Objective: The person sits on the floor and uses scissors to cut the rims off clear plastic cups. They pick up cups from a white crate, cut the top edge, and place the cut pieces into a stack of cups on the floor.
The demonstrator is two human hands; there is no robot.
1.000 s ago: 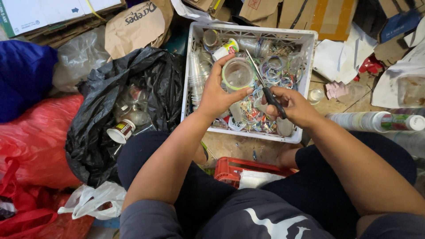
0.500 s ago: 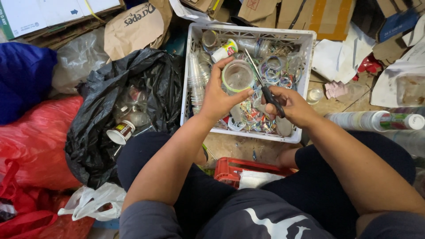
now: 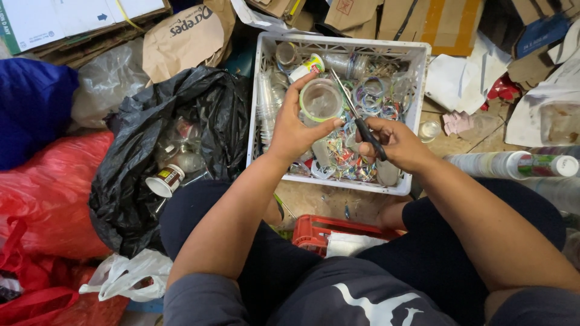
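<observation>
I see the left hand (image 3: 296, 130) wrapped around a clear plastic cup (image 3: 321, 101), held tipped so its round mouth faces up at me. The cup sits over the white crate (image 3: 417, 57) in the middle of the scene. The right hand (image 3: 396, 142) is closed tight on the dark handles of a pair of scissors (image 3: 356, 118), and the thin blades point far and left, up to the cup's rim. I cannot tell if the blades touch the cup or just sit beside it. The crate is full of clear cups and colored rings, all mixed up and hard to tell apart. On the left a black bag (image 3: 157, 145) lies open with jars inside, partly hidden. A red basket (image 3: 314, 229) near my legs is mostly covered
</observation>
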